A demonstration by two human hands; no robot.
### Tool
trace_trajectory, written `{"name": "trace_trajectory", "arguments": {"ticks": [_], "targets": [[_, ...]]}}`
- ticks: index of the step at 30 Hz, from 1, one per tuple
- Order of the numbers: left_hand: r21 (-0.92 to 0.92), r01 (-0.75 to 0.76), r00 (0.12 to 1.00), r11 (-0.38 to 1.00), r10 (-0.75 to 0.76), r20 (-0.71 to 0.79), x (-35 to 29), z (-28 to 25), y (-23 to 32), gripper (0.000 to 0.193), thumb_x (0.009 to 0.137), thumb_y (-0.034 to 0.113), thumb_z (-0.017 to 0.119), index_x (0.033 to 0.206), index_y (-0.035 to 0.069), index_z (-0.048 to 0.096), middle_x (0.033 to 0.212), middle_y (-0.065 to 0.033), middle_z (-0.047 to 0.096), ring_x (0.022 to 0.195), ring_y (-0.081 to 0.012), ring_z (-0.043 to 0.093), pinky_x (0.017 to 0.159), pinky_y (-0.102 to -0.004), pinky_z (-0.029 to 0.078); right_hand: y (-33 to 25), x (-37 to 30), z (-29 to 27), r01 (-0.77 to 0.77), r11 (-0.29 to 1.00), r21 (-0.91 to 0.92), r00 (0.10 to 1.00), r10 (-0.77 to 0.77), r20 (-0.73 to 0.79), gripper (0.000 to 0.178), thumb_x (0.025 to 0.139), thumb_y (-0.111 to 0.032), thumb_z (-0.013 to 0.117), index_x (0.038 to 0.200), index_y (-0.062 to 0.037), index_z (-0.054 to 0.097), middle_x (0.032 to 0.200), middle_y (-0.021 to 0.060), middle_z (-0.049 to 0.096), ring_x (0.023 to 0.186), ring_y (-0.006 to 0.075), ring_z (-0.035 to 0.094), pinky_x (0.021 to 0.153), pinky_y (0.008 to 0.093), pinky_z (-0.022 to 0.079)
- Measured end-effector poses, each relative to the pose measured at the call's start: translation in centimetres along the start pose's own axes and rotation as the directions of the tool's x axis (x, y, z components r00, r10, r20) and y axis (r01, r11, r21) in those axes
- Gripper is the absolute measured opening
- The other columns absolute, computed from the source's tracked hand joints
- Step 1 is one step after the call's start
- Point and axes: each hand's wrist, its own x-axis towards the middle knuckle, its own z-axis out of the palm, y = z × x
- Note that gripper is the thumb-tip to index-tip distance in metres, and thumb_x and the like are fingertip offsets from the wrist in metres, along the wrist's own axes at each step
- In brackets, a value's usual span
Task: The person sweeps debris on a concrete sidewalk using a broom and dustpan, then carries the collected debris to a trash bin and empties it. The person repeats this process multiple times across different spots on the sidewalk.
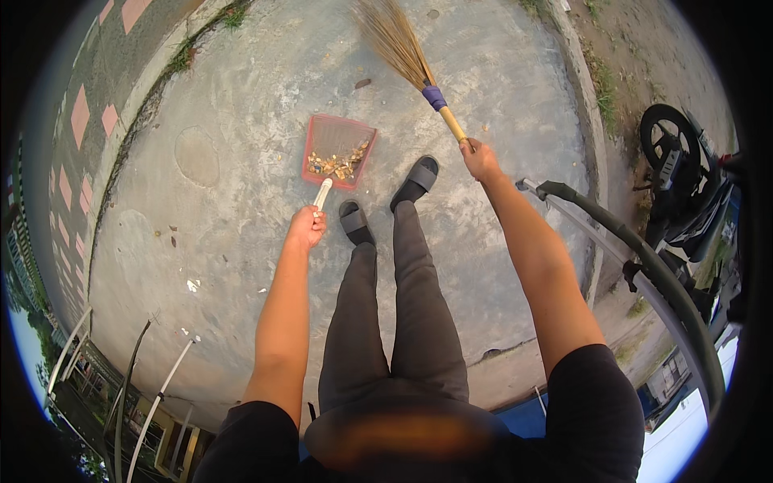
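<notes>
My left hand is closed round the white handle of a red dustpan. Dry leaves and litter lie in the pan, mostly near its handle end. In my right hand is the yellowish handle of a stick broom, bound with a purple band. The bristles point away from me to the upper left, past the dustpan and apart from it; their far tips run out of view. Whether the pan rests on the ground or hangs just above it, I cannot tell.
Grey concrete spreads around my sandalled feet. White scraps and a brown leaf lie on it. A raised kerb runs along the right, with a motorcycle beyond. A metal pole with a dark tube stands near my right arm.
</notes>
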Motion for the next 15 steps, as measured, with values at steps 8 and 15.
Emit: {"name": "trace_trajectory", "arguments": {"ticks": [8, 15], "targets": [[0.119, -0.117, 0.993, 0.986, 0.117, 0.008, 2.1, 2.6, 0.1, 0.008, 0.096, 0.003, 0.040, 0.104, 0.000, 0.042, 0.073, -0.0036, 0.044, 0.052, -0.0073, 0.039, 0.039, -0.0214, 0.028, 12.9, -28.8, 7.1, -0.093, 0.994, -0.054, 0.981, 0.100, 0.168, 0.036, 0.097, -0.030, 0.062, 0.126, -0.0080, 0.065, 0.086, 0.0192, 0.067, 0.081, 0.0321, 0.066, 0.074, 0.0413, 0.052], [0.159, -0.096, 0.994, 0.983, 0.087, 0.063, 1.4, -0.9, 0.1, 0.009, 0.095, 0.002, 0.042, 0.104, 0.001, 0.042, 0.072, -0.0034, 0.044, 0.052, -0.0067, 0.038, 0.039, -0.0212, 0.027, 12.6, -41.5, 6.5, -0.412, 0.847, 0.337, 0.898, 0.317, 0.304, 0.035, 0.101, -0.026, 0.061, 0.130, -0.0064, 0.063, 0.066, 0.0042, 0.057, 0.052, 0.0088, 0.053, 0.047, 0.0284, 0.044]]}}
